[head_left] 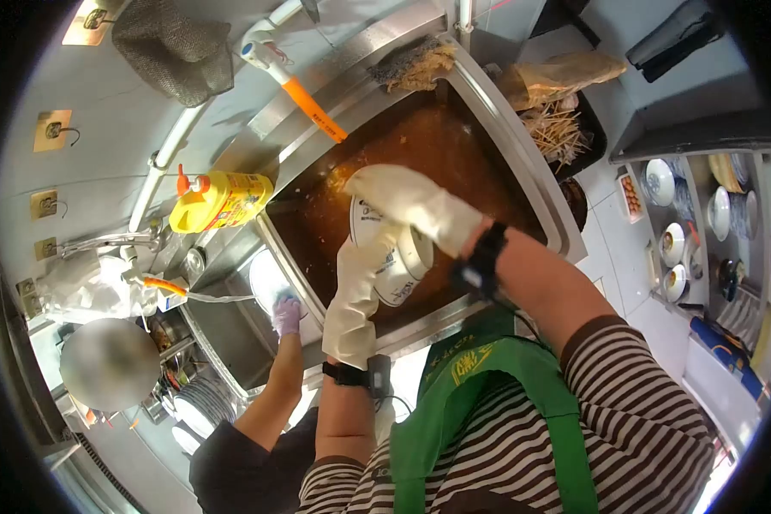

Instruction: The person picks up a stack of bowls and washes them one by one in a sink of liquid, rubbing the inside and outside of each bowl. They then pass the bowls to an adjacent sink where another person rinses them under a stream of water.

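Note:
A white bowl with dark lettering on its outside is held tilted over a large steel sink of murky brown water. My left hand, in a cream rubber glove, grips the near left side of the bowl. In a matching glove, my right hand curves over the upper edge of the bowl, its fingertips hidden from view. Whether a cloth or sponge is under those fingers cannot be made out. The bowl's foot ring faces right, toward my right wrist.
A co-worker's lilac-gloved hand touches a white plate at the adjoining basin. A yellow pump bottle stands on the ledge. An orange-sleeved faucet reaches over the sink. Dish shelves stand right; stacked plates lie lower left.

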A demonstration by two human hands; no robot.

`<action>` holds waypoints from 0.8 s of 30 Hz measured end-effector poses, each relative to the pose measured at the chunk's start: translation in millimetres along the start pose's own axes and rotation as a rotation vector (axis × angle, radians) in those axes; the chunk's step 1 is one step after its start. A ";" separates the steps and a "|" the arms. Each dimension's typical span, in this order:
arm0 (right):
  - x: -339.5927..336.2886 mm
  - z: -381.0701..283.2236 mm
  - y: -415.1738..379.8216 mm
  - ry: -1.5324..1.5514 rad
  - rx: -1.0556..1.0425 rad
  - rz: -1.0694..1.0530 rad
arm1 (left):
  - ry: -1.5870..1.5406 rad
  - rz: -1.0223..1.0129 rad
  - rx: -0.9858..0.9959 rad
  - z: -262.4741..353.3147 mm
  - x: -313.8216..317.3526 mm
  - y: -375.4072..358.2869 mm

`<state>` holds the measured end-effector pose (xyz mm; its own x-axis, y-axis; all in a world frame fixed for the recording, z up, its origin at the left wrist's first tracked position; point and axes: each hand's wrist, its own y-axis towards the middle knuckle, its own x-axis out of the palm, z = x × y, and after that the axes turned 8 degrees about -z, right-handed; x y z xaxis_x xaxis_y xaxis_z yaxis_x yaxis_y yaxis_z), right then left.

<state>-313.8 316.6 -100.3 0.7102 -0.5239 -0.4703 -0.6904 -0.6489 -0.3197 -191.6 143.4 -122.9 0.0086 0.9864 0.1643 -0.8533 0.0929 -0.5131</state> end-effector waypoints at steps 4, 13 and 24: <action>36.3 75.3 -29.1 0.593 0.158 0.043 | -0.083 0.042 0.024 7.1 -14.4 -20.7; 127.0 27.6 -89.1 0.783 0.200 0.630 | -0.229 0.208 0.001 -13.7 -24.3 -82.7; 87.6 -31.3 -71.6 0.918 0.048 0.285 | -0.220 0.193 0.160 18.3 41.6 -77.8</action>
<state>-197.8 299.9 -92.9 0.3321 -0.8991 0.2852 -0.8441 -0.4182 -0.3356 -134.5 174.7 -60.7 -0.2592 0.9291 0.2636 -0.8995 -0.1329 -0.4162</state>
